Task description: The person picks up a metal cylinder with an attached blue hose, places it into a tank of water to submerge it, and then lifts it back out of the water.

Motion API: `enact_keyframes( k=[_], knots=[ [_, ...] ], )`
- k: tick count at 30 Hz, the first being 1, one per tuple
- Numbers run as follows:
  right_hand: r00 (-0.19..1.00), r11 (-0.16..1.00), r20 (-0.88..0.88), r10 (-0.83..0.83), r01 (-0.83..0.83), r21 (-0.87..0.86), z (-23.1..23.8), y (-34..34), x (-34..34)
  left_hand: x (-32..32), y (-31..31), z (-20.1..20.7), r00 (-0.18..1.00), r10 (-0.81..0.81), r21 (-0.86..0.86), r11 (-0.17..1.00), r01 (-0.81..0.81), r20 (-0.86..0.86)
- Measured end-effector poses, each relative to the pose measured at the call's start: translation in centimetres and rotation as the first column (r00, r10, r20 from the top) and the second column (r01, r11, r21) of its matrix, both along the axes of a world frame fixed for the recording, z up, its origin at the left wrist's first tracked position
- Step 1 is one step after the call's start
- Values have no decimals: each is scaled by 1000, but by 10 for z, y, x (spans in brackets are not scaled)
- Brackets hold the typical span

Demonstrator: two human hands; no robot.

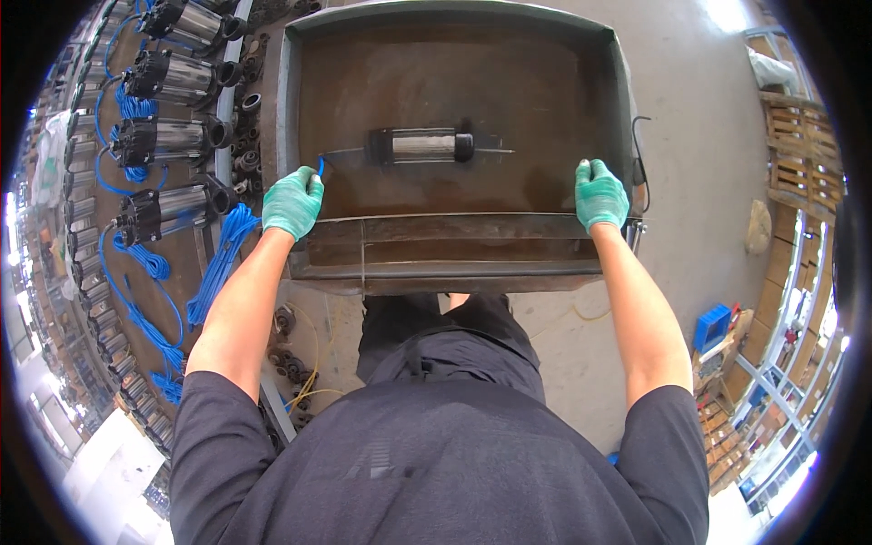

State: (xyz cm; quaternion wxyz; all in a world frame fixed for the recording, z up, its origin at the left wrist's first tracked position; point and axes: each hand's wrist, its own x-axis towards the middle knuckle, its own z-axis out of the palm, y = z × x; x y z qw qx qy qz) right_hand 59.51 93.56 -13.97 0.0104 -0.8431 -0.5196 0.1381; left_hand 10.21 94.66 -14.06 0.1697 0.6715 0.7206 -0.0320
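A metal tank [623,82] with brown water in it stands in front of me. In the water lies a pump [422,145] with a silver middle and black ends, on its side. A thin rod sticks out toward its right. My left hand [292,203], in a green glove, is closed around a blue cable [322,166] at the tank's left side. On the right side my right hand [601,193], also green-gloved, is closed above the tank's edge. What its fingers hold, if anything, is hidden.
Several silver and black pumps [173,141] with coiled blue cables [222,259] line the left side. A black cord [641,159] hangs by the tank's right wall. Farther right are wooden pallets [799,145] and a blue bin [712,328]. A yellow cord [313,372] lies on the floor.
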Motion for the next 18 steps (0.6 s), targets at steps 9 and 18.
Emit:
enact_keyframes(
  k=[9,18],
  knots=[
    [1000,1000,2,-27,27,6,-4,-1,2,-1,-4,-5,998,-35,236,972,21,59],
    [998,998,-31,-56,56,-6,2,-4,4,78,21,-4,895,-339,355,906,229,290]
  ],
)
